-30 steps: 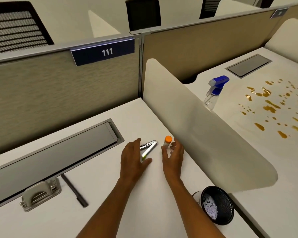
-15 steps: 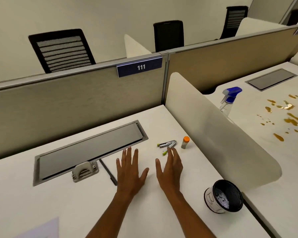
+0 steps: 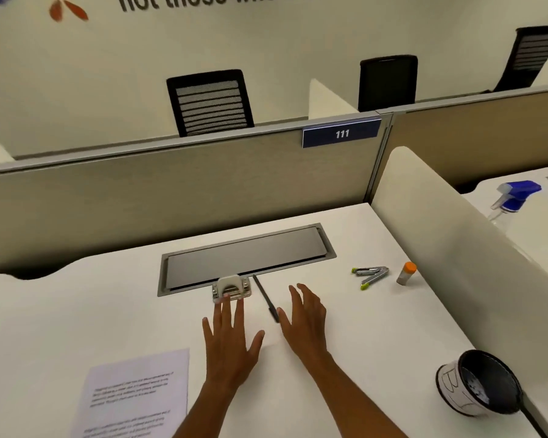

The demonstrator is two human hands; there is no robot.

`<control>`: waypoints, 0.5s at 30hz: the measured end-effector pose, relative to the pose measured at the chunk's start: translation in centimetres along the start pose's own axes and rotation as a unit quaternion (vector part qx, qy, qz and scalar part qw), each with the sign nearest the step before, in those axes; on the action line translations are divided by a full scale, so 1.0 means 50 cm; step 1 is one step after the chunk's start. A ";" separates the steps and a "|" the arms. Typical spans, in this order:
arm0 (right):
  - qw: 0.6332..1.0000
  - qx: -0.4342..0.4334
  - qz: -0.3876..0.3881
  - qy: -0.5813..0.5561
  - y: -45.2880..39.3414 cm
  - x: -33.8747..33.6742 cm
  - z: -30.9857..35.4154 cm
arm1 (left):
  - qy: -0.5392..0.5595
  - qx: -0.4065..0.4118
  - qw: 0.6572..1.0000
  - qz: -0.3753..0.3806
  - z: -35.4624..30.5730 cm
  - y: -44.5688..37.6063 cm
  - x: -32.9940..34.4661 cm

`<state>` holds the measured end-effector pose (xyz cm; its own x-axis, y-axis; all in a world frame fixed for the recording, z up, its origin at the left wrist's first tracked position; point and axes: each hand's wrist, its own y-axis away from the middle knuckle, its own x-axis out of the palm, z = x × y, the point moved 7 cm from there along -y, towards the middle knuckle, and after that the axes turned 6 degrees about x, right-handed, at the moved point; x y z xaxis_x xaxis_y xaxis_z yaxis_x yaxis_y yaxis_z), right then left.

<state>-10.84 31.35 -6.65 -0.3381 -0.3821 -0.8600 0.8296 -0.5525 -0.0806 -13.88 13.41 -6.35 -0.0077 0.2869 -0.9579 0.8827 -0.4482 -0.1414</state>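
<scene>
- The white desk is shown with a printed sheet at its near left.
- The left hand is spread open, fingertips at the near edge of the hole punch.
- The right hand is held open, nothing gripped, just right of the black pen.
- The pen is laid just right of the punch.

The hole punch before me looked like shiny metal under a pale, smooth plastic top. The pen to its right was dark and matt. I saw the table as smooth, matt white and its far inset lid as brushed grey metal. The near-left sheet was printed paper. The far partition looked like woven cloth.
</scene>
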 end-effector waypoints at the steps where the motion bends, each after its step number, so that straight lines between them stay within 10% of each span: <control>1: 1.000 0.000 0.011 -0.002 0.002 0.009 0.012 | -0.006 -0.008 1.000 0.001 0.016 0.012 -0.002; 15: 0.998 0.023 0.061 0.011 -0.011 0.069 0.037 | -0.015 -0.023 1.000 0.000 0.065 0.008 -0.018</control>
<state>-13.28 28.99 -8.63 -0.2265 -0.4322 -0.8729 0.8419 -0.5375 0.0477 -15.07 10.21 -6.34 -0.0212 0.2616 -0.9649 0.9032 -0.4087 -0.1307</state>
